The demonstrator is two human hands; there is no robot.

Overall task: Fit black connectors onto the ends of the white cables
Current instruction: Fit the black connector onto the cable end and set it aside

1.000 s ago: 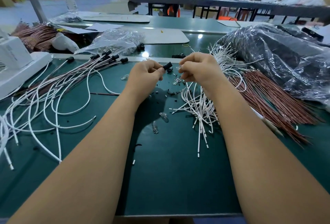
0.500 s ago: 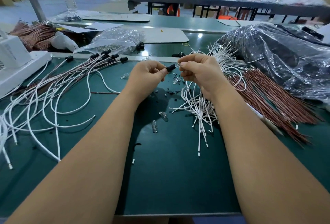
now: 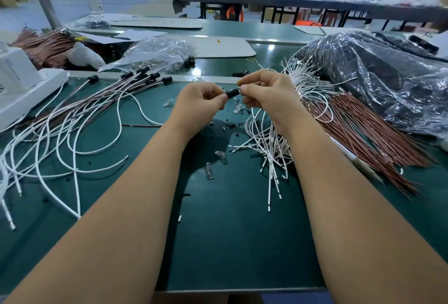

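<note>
Both hands meet just above frame centre, over the green mat. L hand pinches a black connector between thumb & fingertips, other fingers curled in. R hand is clamped on the connector's opposite end, thumb & forefinger closed at it; what exactly it feeds in is too small to tell. Connector sits between the two hands, lifted off the mat, roughly level.

At 3 o'clock of the hands: pile of loose white cables, ends fanned down toward 6 o'clock, passing under the R wrist. Beyond them, toward 4 o'clock, a bundle of brown wires. At 2 o'clock a dark plastic bag, crumpled, partly over the brown wires.

At 9 o'clock: finished cables spread across the mat, their black-capped ends grouped toward 11 o'clock near the mat edge. Far 9–10 o'clock, a white machine. At 11 o'clock a clear bag w/ small parts.

At 6 o'clock of the hands, small clear bulbs lie on the mat between the forearms, plus black bits scattered near the hands.
</note>
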